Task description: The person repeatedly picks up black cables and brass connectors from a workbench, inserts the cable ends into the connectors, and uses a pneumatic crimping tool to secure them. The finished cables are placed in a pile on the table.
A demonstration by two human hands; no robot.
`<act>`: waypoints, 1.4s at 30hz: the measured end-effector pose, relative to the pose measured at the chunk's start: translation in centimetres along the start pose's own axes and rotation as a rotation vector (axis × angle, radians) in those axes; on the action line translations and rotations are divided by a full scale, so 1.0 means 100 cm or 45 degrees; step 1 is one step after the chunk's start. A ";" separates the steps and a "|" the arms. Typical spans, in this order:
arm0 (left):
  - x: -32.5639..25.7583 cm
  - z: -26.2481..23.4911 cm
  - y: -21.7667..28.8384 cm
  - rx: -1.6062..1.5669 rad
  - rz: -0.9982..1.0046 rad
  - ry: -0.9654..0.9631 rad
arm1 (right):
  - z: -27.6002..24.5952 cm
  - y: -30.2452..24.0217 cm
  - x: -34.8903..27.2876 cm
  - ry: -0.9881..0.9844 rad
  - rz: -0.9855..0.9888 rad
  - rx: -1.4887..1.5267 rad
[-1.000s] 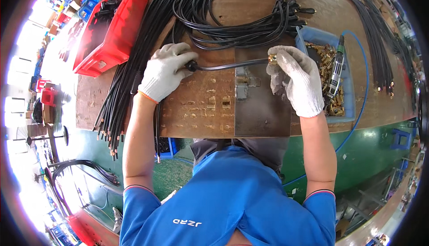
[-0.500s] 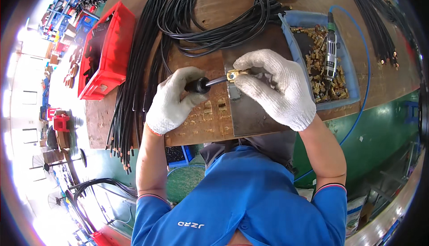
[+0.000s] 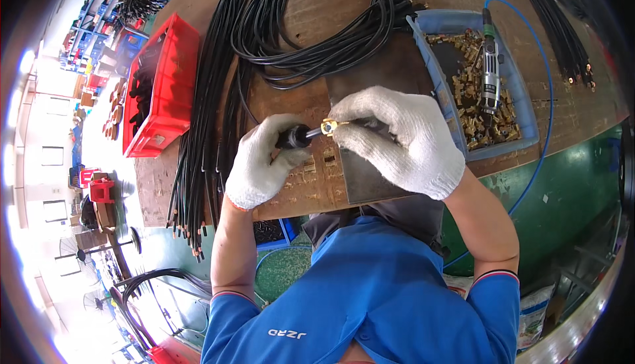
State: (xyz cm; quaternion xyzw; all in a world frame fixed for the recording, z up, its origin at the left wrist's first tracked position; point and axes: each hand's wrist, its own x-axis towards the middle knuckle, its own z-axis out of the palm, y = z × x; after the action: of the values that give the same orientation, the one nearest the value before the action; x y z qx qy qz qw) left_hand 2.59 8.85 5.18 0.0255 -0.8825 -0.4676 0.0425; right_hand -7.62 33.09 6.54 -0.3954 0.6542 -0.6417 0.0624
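Both my hands wear white knitted gloves and meet over the front of the workbench (image 3: 304, 195). My left hand (image 3: 256, 162) is closed around a black-handled tool (image 3: 294, 137), whose short metal shaft points right. At the end of that shaft sits a small brass fitting (image 3: 328, 127) with a round opening, which my right hand (image 3: 410, 140) pinches between thumb and fingers. Something dark shows between the right fingers behind the fitting; I cannot make out what it is. Whether the shaft tip is inside the fitting or only touching it, I cannot tell.
A blue tray (image 3: 529, 140) of brass fittings stands right, with a grey power tool (image 3: 490, 76) on a blue hose (image 3: 551, 92) lying across it. Bundled black cables (image 3: 297, 63) cover the back and left. A red crate (image 3: 175, 92) with black parts stands far left.
The brass fitting in my right hand has come left toward my left hand, so less of the shaft shows. My left hand has shifted slightly right and down, still around the tool.
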 end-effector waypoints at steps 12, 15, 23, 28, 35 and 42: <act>0.009 0.004 0.018 0.313 0.312 -0.093 | 0.003 0.010 -0.004 -0.070 -0.136 -0.211; 0.010 0.006 0.024 0.235 0.296 -0.132 | -0.003 0.020 -0.003 -0.094 -0.315 -0.353; 0.015 0.009 0.027 0.417 0.348 -0.188 | -0.007 0.019 -0.008 -0.119 0.048 -0.085; 0.016 0.014 0.023 0.340 0.370 -0.203 | -0.006 0.031 -0.011 -0.108 -0.176 -0.162; 0.025 0.026 0.009 0.681 0.492 -0.188 | -0.002 0.057 -0.014 -0.152 -0.070 -0.163; 0.052 0.008 0.018 0.685 0.423 -0.227 | 0.029 0.049 0.010 0.000 0.466 0.010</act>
State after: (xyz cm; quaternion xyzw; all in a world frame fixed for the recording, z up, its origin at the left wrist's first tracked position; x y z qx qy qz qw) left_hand -2.71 10.10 6.45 -0.1496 -0.9668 -0.2046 0.0325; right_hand -8.73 29.56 2.15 -0.2694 0.7128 -0.6222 0.1797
